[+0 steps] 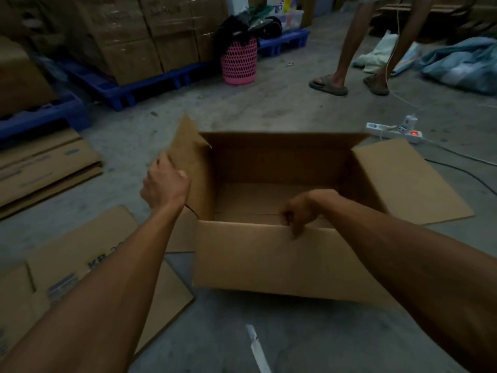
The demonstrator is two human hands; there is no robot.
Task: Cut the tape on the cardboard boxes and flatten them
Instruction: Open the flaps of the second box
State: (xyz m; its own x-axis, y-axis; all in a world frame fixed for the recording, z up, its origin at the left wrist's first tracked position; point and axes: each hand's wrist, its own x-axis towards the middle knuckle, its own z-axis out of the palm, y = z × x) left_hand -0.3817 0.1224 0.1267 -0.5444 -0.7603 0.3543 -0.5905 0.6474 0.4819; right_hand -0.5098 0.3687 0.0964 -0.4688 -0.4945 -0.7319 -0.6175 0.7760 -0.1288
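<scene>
An open brown cardboard box (269, 259) stands on the concrete floor in the middle of the view, its top flaps unfolded. My left hand (164, 181) grips the raised left flap (188, 146) at its edge. My right hand (304, 211) reaches over the near wall of the box, fingers curled on its top rim. The right flap (408, 181) lies folded outward, nearly flat. Inside, the bottom flaps show a seam line; tape on it is too dark to make out. No cutting tool is visible in either hand.
Flattened cardboard (80, 265) lies at the near left, more sheets (45, 168) at the far left. Stacked boxes sit on blue pallets (129, 90). A pink basket (239, 63), a person's legs (349, 63), a power strip (395, 131) with cables, and a white strip (255, 345) on the floor.
</scene>
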